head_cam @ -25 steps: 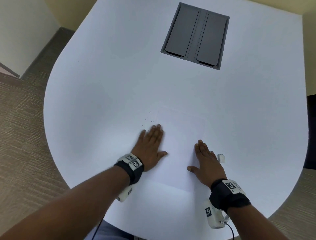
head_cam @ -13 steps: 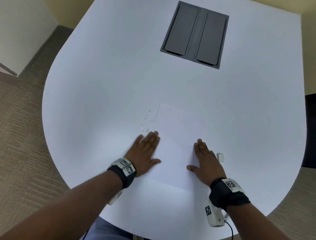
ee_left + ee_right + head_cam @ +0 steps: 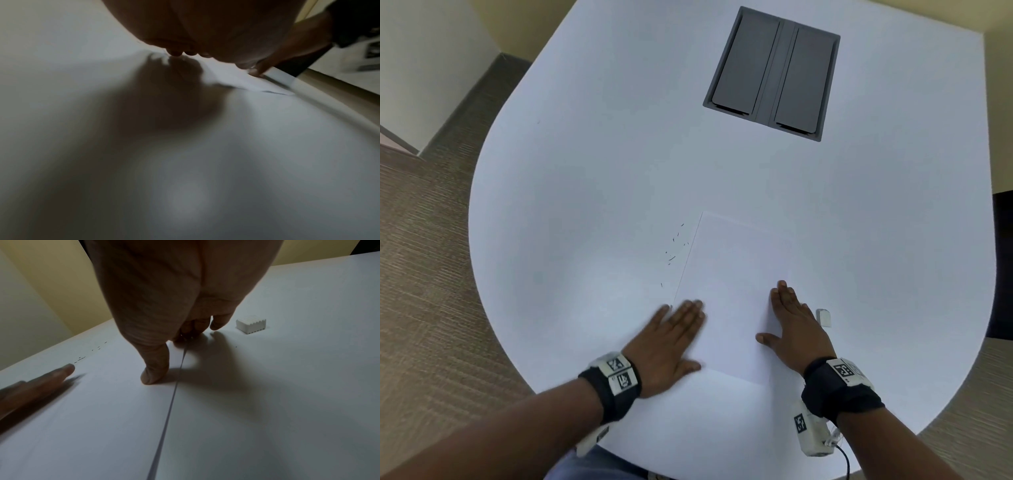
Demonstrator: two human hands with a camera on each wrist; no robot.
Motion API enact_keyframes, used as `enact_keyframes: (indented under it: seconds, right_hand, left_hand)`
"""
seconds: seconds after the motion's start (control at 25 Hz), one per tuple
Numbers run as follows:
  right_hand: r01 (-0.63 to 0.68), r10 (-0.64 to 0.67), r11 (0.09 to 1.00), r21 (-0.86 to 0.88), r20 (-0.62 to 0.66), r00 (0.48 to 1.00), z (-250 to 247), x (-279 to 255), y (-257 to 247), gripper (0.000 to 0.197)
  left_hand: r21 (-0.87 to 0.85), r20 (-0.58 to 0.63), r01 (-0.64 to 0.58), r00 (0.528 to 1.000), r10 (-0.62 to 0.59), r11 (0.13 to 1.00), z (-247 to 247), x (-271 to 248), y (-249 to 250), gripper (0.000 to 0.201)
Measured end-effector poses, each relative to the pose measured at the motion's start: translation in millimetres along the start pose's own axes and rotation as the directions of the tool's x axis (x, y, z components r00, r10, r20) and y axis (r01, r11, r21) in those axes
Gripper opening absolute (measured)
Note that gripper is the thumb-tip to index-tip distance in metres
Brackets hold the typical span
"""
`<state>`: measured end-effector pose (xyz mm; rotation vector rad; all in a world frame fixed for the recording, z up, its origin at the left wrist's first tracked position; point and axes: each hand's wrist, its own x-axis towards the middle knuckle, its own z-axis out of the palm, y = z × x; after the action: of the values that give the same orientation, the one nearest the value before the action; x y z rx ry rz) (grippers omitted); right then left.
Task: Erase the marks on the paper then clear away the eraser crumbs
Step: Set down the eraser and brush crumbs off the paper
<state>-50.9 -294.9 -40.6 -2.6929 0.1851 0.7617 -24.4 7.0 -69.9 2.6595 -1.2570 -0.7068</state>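
Note:
A white sheet of paper [image 3: 732, 274] lies flat on the white table [image 3: 585, 171]; I see no marks on it. Dark eraser crumbs [image 3: 674, 245] are scattered on the table just left of the paper's upper left edge, also in the right wrist view as eraser crumbs [image 3: 90, 352]. My left hand [image 3: 671, 339] lies flat, fingers straight, over the paper's lower left edge. My right hand [image 3: 794, 325] rests flat on the paper's right edge [image 3: 176, 386]. A small white ridged eraser [image 3: 823, 317] sits on the table just right of that hand, and shows as the eraser [image 3: 251, 326] beyond my fingers.
A grey two-flap cable hatch [image 3: 774, 72] is set into the table at the far side. The table's curved edge runs close in front of me, with brown carpet [image 3: 424, 257] to the left.
My left hand has slid toward me and slightly left along the paper's left edge. The crumbs lie farther beyond its fingertips. The right hand and eraser have stayed put.

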Motion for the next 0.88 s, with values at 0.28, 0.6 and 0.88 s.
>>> enact_keyframes:
  seconds: [0.28,0.6,0.88]
  right_hand:
    - [-0.008,0.008,1.000,-0.004,0.007,1.000,0.4,0.1,0.2,0.093]
    - [-0.013,0.013,1.000,0.022,0.002,1.000,0.1,-0.3,-0.1,0.093]
    - [-0.006,0.006,1.000,0.027,0.001,1.000,0.1,0.0,-0.3,0.094]
  left_hand:
    - [0.038,-0.015,0.101,0.995,-0.101,0.994,1.1,-3.1,-29.8,0.079]
    - [0.013,-0.040,0.326,0.945,-0.326,0.945,-37.7,20.8,-69.6,0.086]
    - [-0.033,0.037,-0.043,0.998,0.044,0.999,-25.9,75.6,45.1,0.076]
